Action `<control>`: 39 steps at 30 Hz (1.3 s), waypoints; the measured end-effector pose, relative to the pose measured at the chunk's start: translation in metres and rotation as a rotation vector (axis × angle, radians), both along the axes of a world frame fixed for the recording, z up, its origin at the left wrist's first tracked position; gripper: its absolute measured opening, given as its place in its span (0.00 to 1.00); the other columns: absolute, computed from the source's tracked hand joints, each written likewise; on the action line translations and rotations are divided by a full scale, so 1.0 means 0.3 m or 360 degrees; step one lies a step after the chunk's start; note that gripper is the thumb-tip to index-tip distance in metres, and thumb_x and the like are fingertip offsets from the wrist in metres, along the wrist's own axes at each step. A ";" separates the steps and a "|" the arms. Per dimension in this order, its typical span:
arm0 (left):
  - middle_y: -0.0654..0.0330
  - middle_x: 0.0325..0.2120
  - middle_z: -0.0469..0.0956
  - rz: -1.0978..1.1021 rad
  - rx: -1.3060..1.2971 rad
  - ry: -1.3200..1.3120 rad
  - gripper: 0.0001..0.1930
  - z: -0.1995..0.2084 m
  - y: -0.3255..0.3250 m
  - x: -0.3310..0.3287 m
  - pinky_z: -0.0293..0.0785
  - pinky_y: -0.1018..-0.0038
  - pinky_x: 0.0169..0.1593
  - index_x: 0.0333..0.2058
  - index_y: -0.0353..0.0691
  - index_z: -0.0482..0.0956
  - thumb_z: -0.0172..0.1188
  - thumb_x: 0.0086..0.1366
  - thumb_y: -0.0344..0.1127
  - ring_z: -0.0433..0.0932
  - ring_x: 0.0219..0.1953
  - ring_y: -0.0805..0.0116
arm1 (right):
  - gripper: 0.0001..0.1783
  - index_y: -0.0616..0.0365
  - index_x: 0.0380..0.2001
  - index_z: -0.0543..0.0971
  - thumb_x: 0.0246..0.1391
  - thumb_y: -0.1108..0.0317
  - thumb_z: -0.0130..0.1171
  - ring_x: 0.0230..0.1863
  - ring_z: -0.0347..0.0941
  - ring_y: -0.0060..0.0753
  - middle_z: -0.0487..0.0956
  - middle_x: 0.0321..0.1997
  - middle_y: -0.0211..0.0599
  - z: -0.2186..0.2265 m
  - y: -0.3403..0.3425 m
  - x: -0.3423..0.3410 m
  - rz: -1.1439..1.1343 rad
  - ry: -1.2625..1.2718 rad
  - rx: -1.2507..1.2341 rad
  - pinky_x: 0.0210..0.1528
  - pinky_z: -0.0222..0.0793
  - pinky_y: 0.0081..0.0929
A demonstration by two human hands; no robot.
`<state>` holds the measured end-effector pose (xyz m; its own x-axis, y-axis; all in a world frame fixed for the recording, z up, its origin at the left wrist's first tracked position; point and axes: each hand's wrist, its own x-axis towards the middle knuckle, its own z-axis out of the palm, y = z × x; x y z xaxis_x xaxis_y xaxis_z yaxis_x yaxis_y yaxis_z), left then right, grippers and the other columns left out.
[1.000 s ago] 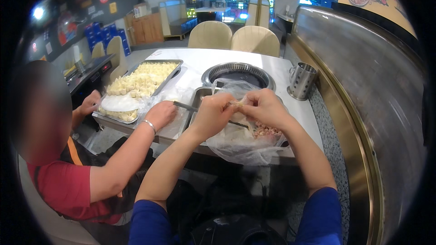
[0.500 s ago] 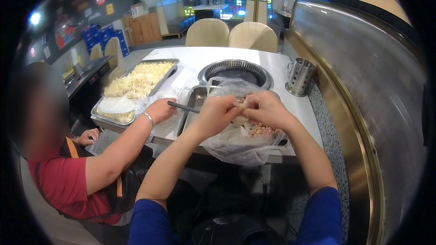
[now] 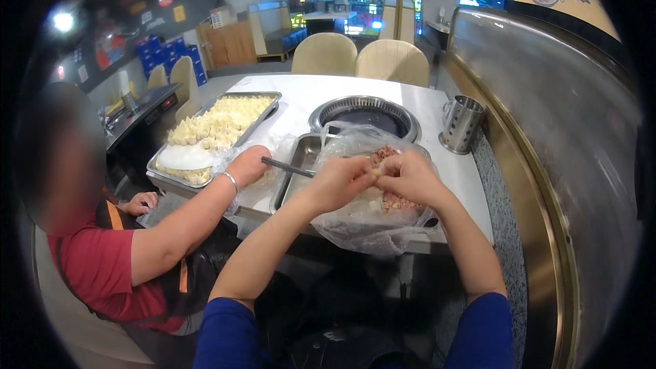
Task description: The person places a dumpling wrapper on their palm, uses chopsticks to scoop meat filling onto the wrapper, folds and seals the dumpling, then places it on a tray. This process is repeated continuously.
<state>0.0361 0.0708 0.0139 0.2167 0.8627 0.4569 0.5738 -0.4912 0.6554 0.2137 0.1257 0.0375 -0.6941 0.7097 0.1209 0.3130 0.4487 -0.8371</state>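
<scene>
Over the metal tray (image 3: 281, 188), my left hand (image 3: 338, 184) and my right hand (image 3: 411, 178) meet fingertip to fingertip. Both pinch a small pale wonton (image 3: 374, 173), mostly covered by the fingers. Pinkish minced meat (image 3: 396, 202) lies below my hands in a clear plastic bag (image 3: 362, 234), which spreads over the tray and hangs past the table's near edge. From the left a co-worker's hand (image 3: 247, 165) reaches in, holding dark chopsticks (image 3: 287, 167) that point toward my left wrist.
A large tray (image 3: 275, 108) at the left holds rows of folded wontons (image 3: 222, 121) and a stack of white wrappers (image 3: 186, 158). A round burner (image 3: 365, 115) is set into the white table (image 3: 290, 117). A perforated steel cup (image 3: 462, 124) stands beside the metal-faced partition (image 3: 540, 102) on the right.
The view has shifted slightly, so the scene sits a little lower and further right. My hands stay joined at the fingertips, and the co-worker's chopsticks remain beside them.
</scene>
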 end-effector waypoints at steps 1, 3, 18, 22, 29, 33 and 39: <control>0.52 0.17 0.73 0.0033 0.0091 0.0081 0.04 -0.008 -0.002 0.003 0.66 0.72 0.25 0.28 0.34 0.74 0.56 0.56 0.29 0.72 0.19 0.63 | 0.06 0.67 0.21 0.75 0.45 0.74 0.58 0.19 0.73 0.20 0.75 0.18 0.33 -0.010 0.000 -0.001 0.0009 -0.0010 0.0017 0.21 0.68 0.18; 0.50 0.17 0.72 0.0101 0.0270 0.0244 0.04 -0.031 0.009 0.005 0.66 0.70 0.25 0.27 0.35 0.73 0.55 0.56 0.30 0.73 0.20 0.57 | 0.06 0.66 0.21 0.75 0.45 0.73 0.59 0.19 0.73 0.20 0.74 0.17 0.32 -0.030 0.010 -0.006 0.0013 -0.0003 0.0015 0.20 0.68 0.18; 0.54 0.26 0.71 0.0407 0.0783 0.0535 0.18 -0.060 -0.061 0.068 0.69 0.63 0.32 0.40 0.41 0.68 0.60 0.50 0.35 0.72 0.31 0.54 | 0.08 0.65 0.24 0.76 0.50 0.69 0.58 0.17 0.72 0.20 0.75 0.19 0.33 -0.076 0.044 0.033 -0.0112 0.0471 -0.0221 0.17 0.68 0.17; 0.55 0.24 0.71 0.0329 0.0726 0.0476 0.16 -0.067 -0.072 0.060 0.69 0.63 0.31 0.37 0.40 0.69 0.60 0.49 0.33 0.72 0.30 0.54 | 0.09 0.67 0.27 0.76 0.52 0.69 0.56 0.17 0.72 0.19 0.75 0.18 0.31 -0.038 0.002 0.022 -0.0096 0.0397 -0.0289 0.18 0.67 0.17; 0.54 0.25 0.72 0.0299 0.0728 0.0408 0.15 -0.046 -0.089 0.043 0.69 0.62 0.32 0.35 0.39 0.70 0.61 0.48 0.33 0.72 0.30 0.53 | 0.09 0.66 0.26 0.76 0.51 0.69 0.57 0.16 0.70 0.17 0.75 0.18 0.31 -0.068 -0.002 0.004 -0.0127 0.0297 0.0041 0.17 0.64 0.16; 0.56 0.25 0.73 0.0348 0.0706 0.0372 0.13 -0.016 -0.079 0.000 0.70 0.65 0.32 0.33 0.40 0.71 0.62 0.48 0.32 0.74 0.30 0.56 | 0.10 0.66 0.33 0.75 0.52 0.68 0.56 0.19 0.71 0.18 0.76 0.22 0.34 -0.047 -0.008 -0.018 -0.0093 0.0395 -0.0155 0.20 0.66 0.17; 0.56 0.23 0.77 0.0664 0.0491 0.0375 0.08 0.096 0.022 -0.249 0.73 0.67 0.31 0.31 0.41 0.72 0.59 0.51 0.33 0.78 0.28 0.61 | 0.14 0.63 0.43 0.72 0.54 0.69 0.52 0.20 0.72 0.21 0.76 0.26 0.35 -0.005 -0.001 0.031 -0.0209 0.0807 -0.0216 0.21 0.67 0.15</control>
<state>-0.0387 0.0773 0.0428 0.0127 0.7312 0.6821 0.8735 -0.3401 0.3483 0.2230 0.1254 0.0360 -0.4770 0.8191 0.3188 -0.0993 0.3102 -0.9455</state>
